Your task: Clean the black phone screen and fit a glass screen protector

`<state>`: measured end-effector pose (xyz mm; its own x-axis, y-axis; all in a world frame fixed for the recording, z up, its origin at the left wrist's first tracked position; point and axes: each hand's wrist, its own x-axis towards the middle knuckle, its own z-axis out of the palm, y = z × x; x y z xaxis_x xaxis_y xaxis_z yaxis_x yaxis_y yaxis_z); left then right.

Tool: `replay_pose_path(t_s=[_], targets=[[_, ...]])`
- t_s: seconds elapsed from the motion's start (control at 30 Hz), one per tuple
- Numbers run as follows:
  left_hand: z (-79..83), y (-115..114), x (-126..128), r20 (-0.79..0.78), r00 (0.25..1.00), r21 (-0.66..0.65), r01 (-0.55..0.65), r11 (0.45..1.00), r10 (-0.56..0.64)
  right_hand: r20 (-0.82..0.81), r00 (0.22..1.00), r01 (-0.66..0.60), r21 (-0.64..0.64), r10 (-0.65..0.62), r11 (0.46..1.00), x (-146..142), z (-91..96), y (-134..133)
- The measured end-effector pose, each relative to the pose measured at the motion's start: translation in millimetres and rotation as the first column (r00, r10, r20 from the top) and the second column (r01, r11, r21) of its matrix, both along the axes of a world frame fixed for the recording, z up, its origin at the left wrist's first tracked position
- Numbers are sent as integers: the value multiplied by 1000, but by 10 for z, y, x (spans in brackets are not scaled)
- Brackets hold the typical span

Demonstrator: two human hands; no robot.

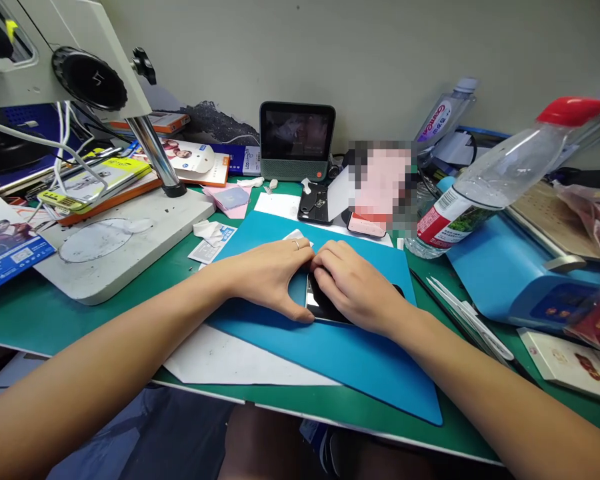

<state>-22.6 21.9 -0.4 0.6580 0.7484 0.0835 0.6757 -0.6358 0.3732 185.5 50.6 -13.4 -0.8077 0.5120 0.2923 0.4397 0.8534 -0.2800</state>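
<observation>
A dark smartphone (320, 303) with a shiny face lies on the blue mat (380, 357), largely covered by my right hand. My left hand (270, 277), with a ring on one finger, braces the phone: its thumb presses at the near left corner and its fingers reach to the far left corner. My right hand (347, 283) rests over the phone with its fingers curled together at the far left corner, touching my left fingertips. Whatever the right fingertips pinch is hidden.
A microscope stand (130, 247) stands left. A water bottle (490, 187) leans beside a blue machine (480, 267) on the right, with tweezers (473, 317) in front. A small screen device (297, 140) and phone parts (316, 203) are at the back.
</observation>
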Motion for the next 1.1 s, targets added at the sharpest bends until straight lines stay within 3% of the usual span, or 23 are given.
replay_pose_path(t_s=[0.77,1.1], targets=[[0,-19,-1,-14,1000,36,19,999,-19,-7,999,37,-83,-38,996,-4,11,1],[-4,-26,8,24,999,40,23,999,-24,-103,994,26,-155,-42,988,31,43,-15]])
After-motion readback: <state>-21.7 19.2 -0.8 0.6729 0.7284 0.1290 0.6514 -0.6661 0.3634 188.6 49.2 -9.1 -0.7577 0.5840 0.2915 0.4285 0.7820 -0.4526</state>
